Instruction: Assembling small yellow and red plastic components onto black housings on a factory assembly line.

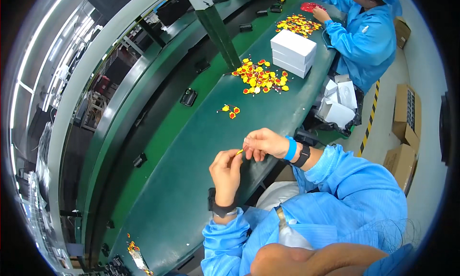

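Observation:
My left hand [225,174] pinches a small yellow part [240,152] between thumb and fingertips, above the near edge of the green bench. Close against it, my right hand [266,143] has thumb and forefinger pressed together; what lies between them is too small to make out. Beyond my hands, a few yellow parts with red centres [232,115] and thin dark leads lie on the bench. Farther off is a larger heap of the same yellow and red parts [258,77].
White boxes [293,51] stand stacked behind the heap. A black-lined bin [338,106] of white cartons is at the bench's right side. A co-worker in blue [364,41] handles parts at the far end. Left runs a green conveyor [158,132] carrying black items; a post [218,36] rises beside it.

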`<state>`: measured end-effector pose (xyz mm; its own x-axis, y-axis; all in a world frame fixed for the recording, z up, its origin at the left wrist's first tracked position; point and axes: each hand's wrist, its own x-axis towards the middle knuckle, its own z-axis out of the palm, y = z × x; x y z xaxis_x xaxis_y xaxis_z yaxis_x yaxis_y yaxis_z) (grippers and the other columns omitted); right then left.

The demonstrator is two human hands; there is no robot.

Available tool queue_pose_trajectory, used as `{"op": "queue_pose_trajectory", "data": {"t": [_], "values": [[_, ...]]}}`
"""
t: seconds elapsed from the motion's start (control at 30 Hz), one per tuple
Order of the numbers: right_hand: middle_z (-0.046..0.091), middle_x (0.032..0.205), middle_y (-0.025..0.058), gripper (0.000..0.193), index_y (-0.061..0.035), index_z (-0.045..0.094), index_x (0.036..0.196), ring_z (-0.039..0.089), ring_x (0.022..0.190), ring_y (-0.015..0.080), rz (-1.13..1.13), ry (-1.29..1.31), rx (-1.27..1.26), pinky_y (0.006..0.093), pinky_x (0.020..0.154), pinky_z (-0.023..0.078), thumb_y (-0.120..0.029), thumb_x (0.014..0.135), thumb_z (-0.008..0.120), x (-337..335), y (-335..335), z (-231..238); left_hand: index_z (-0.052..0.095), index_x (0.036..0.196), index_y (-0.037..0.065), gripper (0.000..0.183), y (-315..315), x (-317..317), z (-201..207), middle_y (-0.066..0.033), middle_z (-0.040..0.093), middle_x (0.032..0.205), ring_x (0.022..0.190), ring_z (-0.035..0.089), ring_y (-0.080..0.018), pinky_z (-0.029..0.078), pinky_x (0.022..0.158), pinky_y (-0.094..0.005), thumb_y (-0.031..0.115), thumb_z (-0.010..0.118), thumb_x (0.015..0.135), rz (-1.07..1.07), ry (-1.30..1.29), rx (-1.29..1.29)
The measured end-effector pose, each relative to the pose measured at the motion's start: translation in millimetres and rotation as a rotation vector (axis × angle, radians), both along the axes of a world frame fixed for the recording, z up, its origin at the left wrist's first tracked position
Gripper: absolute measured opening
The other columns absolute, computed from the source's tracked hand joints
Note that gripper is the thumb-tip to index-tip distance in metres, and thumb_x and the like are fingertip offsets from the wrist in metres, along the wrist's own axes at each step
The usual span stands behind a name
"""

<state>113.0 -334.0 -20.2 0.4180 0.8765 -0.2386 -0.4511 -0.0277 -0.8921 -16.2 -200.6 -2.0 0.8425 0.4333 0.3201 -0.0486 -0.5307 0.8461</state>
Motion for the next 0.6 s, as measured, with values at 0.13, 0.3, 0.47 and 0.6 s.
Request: {"op": "queue_pose_trajectory", "data": {"t": [0.13,0.3,0.47,0.6], "values": [[0.065,0.068,0.0054,0.024,-0.0025,0.066,0.085,0.058,0.052,0.0093,0.198,-0.05,-0.009,0.02,0.049,0.046,-0.025,0.093,0.06,1,-10,-12,0.067,0.089,0.003,0.013,-10,-9,13,-0.0094,0.064,0.079,0.067,0.063,-0.0176,0.049,0.058,-0.0285,-0.002,0.069,0.076,-0.072,-0.031,0.395],[0.063,0.066,0.0028,0.018,-0.0025,0.066,0.084,0.055,0.052,0.0068,0.151,0.096,0.04,0.019,0.048,0.043,-0.019,0.091,0.062,-5,-16,-21,0.067,0.091,0.002,0.012,-23,-14,5,-0.0079,0.066,0.083,0.071,0.064,-0.0158,0.05,0.059,-0.0266,0.001,0.069,0.079,-0.055,-0.048,0.327],[0.062,0.069,0.0018,0.013,-0.0035,0.066,0.086,0.055,0.055,0.0064,-0.003,0.226,0.076,0.0182,0.051,0.043,-0.017,0.088,0.065,-17,-16,-20,0.064,0.094,-0.004,0.012,-27,-22,-3,-0.0083,0.067,0.085,0.07,0.064,-0.0132,0.05,0.058,-0.0221,0.004,0.067,0.085,0.022,0.021,-0.6],[0.06,0.067,0.0004,0.014,-0.005,0.066,0.083,0.052,0.052,0.0065,-0.037,0.208,0.113,0.0188,0.048,0.04,-0.018,0.086,0.069,-23,-14,-24,0.064,0.094,-0.003,0.012,-28,-24,-3,-0.0083,0.067,0.081,0.066,0.064,-0.013,0.049,0.056,-0.0207,0.004,0.066,0.085,0.025,0.009,-0.68]]}}
